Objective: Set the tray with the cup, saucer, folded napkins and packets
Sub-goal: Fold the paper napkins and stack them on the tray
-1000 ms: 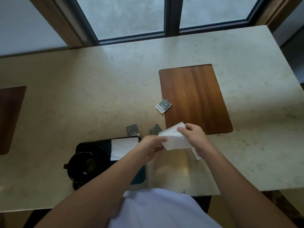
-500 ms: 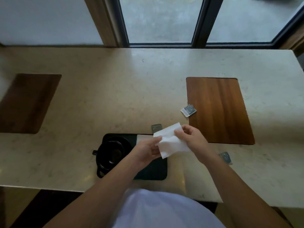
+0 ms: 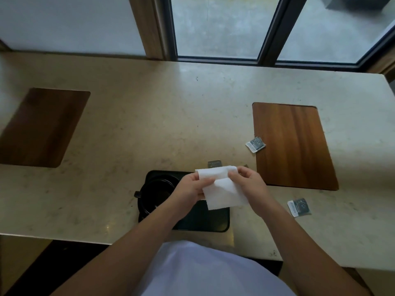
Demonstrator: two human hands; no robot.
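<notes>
A white napkin [image 3: 222, 189] is held above the black tray [image 3: 205, 221], its top edge folded over. My left hand [image 3: 190, 189] pinches its left side and my right hand [image 3: 248, 184] pinches its right side. The tray lies at the counter's near edge and carries a black cup on a black saucer [image 3: 156, 193] at its left end. Any napkin lying on the tray is hidden behind my hands. One small grey packet [image 3: 214, 163] lies just beyond the tray. Another packet [image 3: 255, 144] sits beside the wooden inlay, and a third packet [image 3: 298, 207] lies to the right of my right wrist.
The beige stone counter [image 3: 160, 124] has a wooden inlay [image 3: 292, 146] on the right and a darker one [image 3: 40, 127] on the left. Window frames and a wooden post stand behind the counter. The counter's near edge is close to my body.
The camera view shifted so the scene sits lower and more rightward. The napkin's top edge has been folded down over itself between my hands.
</notes>
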